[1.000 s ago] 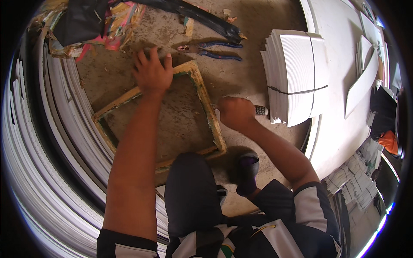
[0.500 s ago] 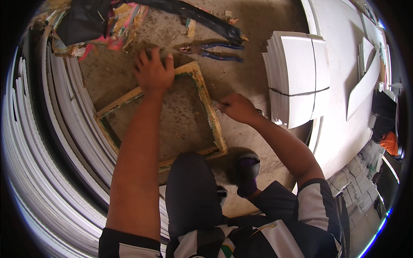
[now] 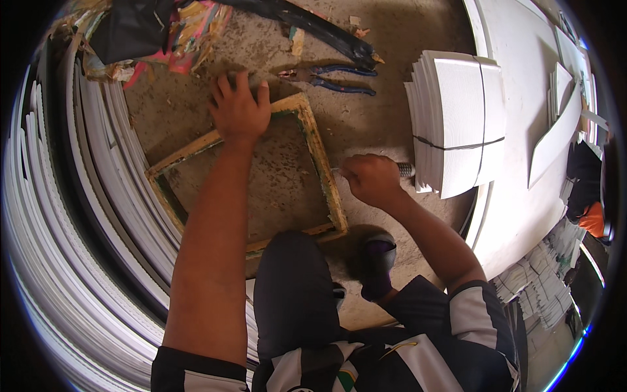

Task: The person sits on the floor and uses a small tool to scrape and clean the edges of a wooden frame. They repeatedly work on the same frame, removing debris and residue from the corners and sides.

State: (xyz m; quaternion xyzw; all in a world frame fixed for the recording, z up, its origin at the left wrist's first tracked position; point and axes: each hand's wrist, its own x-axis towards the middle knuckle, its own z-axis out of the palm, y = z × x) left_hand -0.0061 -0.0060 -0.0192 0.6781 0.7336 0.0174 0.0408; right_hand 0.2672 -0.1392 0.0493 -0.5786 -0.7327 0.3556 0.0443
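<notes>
Here your right hand [image 3: 371,179] has its fingers curled tight around a tool [image 3: 405,170], whose ribbed handle end sticks out to the right of your fist while a thin metal tip shows on the left, touching the right rail of the wooden frame [image 3: 320,163]. Your left hand [image 3: 239,110] lies flat with its fingers spread wide, gripping nothing, and presses down on the far rail of that frame near its far right corner.

The frame is a worn yellowish rectangle lying flat on the dusty concrete floor [image 3: 366,117], set at a slant, with its near rail partly hidden by your dark-trousered knee [image 3: 294,287]. Your dark shoe [image 3: 379,261] rests on the floor just beside the frame's near right corner.

Just beyond the frame, on the far side, lies a pair of blue-handled pliers [image 3: 333,77]. To the right of your right hand stands a stack of white ribbed panels [image 3: 457,117] bound by a dark strap, close to the tool's handle. Long white strips [image 3: 78,248] curve along the left side, and a crumpled heap of black and coloured scraps [image 3: 157,29] sits at the far left.
</notes>
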